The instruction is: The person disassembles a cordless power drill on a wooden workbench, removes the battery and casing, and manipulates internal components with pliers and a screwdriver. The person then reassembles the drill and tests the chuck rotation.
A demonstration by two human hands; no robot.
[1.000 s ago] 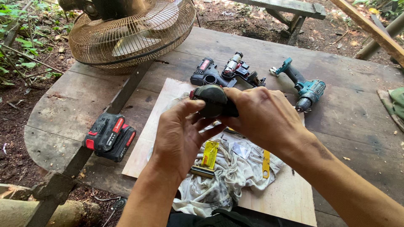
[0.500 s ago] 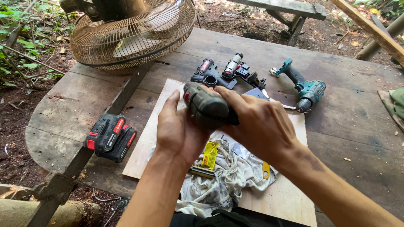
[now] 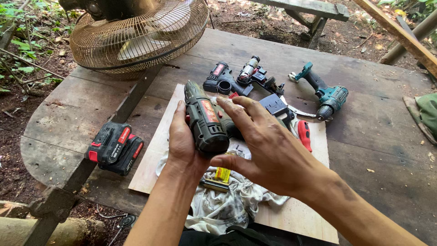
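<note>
Landmark: the plywood board (image 3: 154, 168) lay flat on the weathered wooden table (image 3: 378, 136).
Far left: a black and red battery pack (image 3: 114, 148) sat just off the board's left edge, on the bare table.
Upper left: a metal fan cage (image 3: 136, 34) rested beyond the board's far left corner.
On the board: a crumpled white rag (image 3: 223, 207) lay at its near edge, with a small yellow-handled brush (image 3: 220, 177) on top.
Behind the board: black drill housing parts (image 3: 223, 79) and a motor piece (image 3: 250, 68) lay at its far edge, near a black block (image 3: 274, 105).
Right of the board: a red-handled screwdriver (image 3: 304, 135) lay on its right edge; a teal drill (image 3: 325, 93) lay past it.
Held thing: a dark green drill body (image 3: 205, 119) was raised above the board's middle.
Left hand (image 3: 182, 146): cupped under the body's left side, fingers hidden behind it, thumb pressed along it.
Right hand (image 3: 268, 146): palm down, fingers slightly spread over the body's right side, thumb hooked beneath its near end.
</note>
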